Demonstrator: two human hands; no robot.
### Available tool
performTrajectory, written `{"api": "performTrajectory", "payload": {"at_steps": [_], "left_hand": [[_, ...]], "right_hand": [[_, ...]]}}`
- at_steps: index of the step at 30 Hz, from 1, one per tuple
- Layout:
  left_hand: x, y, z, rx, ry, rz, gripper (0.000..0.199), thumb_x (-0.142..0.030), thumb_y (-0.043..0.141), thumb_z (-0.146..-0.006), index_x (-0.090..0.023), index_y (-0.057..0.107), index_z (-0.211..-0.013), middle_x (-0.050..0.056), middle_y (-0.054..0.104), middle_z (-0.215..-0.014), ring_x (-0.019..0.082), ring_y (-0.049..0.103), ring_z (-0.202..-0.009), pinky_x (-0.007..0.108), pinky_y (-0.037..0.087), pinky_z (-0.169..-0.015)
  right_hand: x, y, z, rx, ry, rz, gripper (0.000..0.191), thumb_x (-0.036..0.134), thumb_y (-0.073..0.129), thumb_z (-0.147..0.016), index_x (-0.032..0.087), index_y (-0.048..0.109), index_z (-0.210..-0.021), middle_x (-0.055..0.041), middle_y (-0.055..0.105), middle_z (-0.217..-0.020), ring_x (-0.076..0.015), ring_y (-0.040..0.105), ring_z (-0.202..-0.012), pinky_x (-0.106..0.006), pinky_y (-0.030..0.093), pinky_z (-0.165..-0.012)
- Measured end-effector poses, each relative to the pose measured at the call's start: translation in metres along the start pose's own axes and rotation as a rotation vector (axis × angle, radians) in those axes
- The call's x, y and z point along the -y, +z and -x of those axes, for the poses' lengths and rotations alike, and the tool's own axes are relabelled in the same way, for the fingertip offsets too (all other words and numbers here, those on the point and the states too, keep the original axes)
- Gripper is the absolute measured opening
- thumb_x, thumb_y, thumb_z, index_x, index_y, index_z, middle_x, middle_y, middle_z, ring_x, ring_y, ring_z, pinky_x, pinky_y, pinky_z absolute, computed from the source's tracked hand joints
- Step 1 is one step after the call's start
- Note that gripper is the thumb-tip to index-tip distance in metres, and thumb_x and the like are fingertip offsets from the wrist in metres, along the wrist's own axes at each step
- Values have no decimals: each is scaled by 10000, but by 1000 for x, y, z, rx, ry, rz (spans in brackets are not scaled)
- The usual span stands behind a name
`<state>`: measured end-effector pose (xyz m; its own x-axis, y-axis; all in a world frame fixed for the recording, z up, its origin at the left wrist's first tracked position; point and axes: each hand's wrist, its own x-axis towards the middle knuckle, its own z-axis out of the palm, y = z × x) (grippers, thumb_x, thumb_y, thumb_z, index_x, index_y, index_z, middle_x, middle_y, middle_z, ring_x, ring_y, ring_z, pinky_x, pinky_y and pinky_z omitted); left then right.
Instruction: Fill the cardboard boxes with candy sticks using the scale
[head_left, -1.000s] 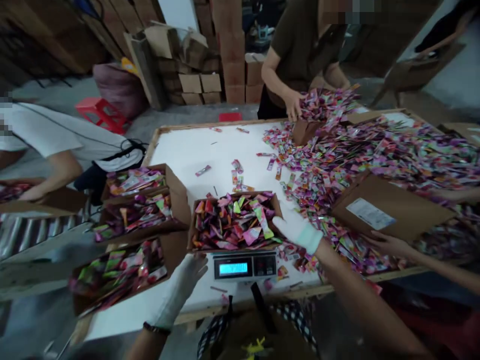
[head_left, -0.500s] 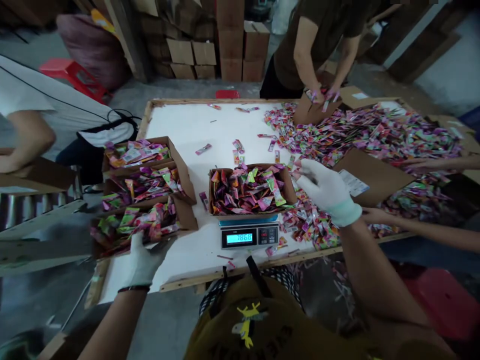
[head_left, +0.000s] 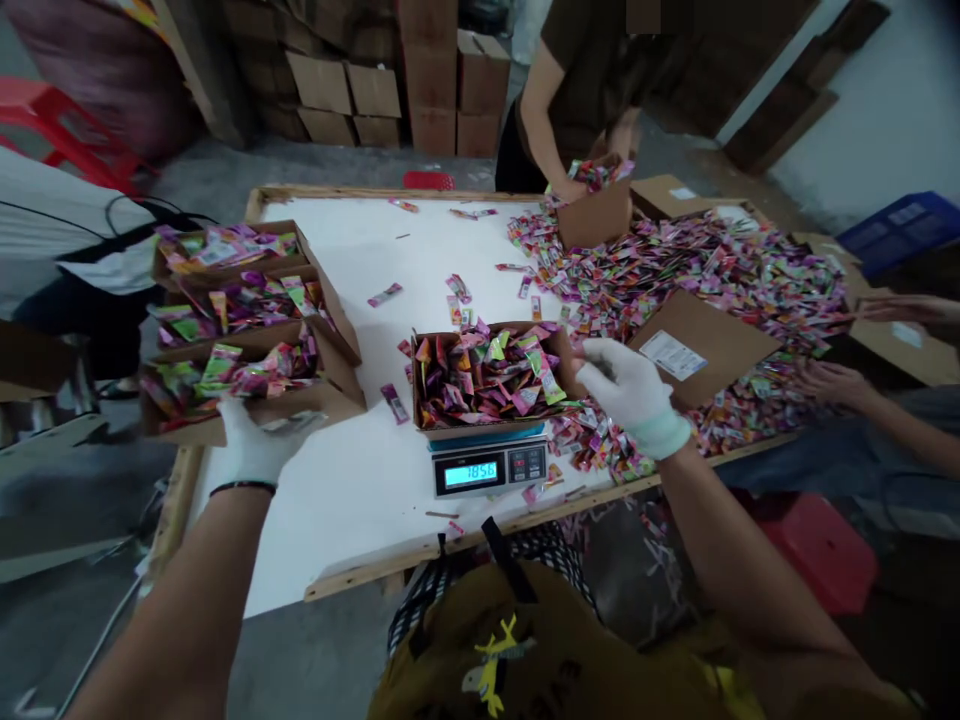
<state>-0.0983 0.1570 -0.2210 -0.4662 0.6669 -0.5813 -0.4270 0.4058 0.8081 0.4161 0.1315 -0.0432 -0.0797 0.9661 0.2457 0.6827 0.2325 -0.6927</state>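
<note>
Just below the middle of the frame we have an open brown cardboard box (head_left: 469, 433), heaped to its rim with pink, purple, orange and green sachets (head_left: 487, 378). It sits on a scale (head_left: 491, 468), whose lit display appears to read 1856.

Our right hand (head_left: 626, 390), in a white glove, comes in from the lower right, palm down, beside that box's right wall. Its fingers are bent and held narrow; we cannot tell whether they touch the wall or pinch anything. Our left hand (head_left: 259, 440), gloved too, is at the near wall of a filled carton (head_left: 341, 380) at the left, thumb over the rim; we cannot tell how firmly its fingers hold.

Around us, loose sachets dot the white surface (head_left: 322, 260), and a deep pile (head_left: 757, 265) covers its right side. A labelled box (head_left: 724, 335) lies tilted there, behind our right hand. A co-worker (head_left: 592, 60) bends over another box (head_left: 596, 217) at the upper right.
</note>
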Motion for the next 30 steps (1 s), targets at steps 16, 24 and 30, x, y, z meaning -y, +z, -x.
{"api": "performTrajectory", "payload": {"at_steps": [16,24,30], "left_hand": [[188,-62,142,-90,-460,-4,282,-404,653,-886,-238,615,-1111,98,701,-1052,274,730,-899,401,550,-827],[196,-76,164,-21,-406,63,610,-524,788,-657,-269,586,-1173,120,693,-1155,383,682,-1161,430,530,-883],[217,-66,151,-11,-418,-10,550,-552,774,-721,-247,605,-1146,158,688,-1219,390,686,-1224,468,544,-974]], "right_hand": [[25,77,-95,509,-218,514,373,122,538,-1013,179,823,-1246,-126,726,-1253,-240,712,-1031,-340,561,-947],[9,-30,-77,63,-422,204,183,244,662,-942,221,844,-942,-62,780,-980,-219,719,-925,-348,571,-887],[-30,-126,-20,-204,-219,406,187,350,681,-903,226,813,-950,-114,768,-955,-281,724,-911,-431,568,-859]]}}
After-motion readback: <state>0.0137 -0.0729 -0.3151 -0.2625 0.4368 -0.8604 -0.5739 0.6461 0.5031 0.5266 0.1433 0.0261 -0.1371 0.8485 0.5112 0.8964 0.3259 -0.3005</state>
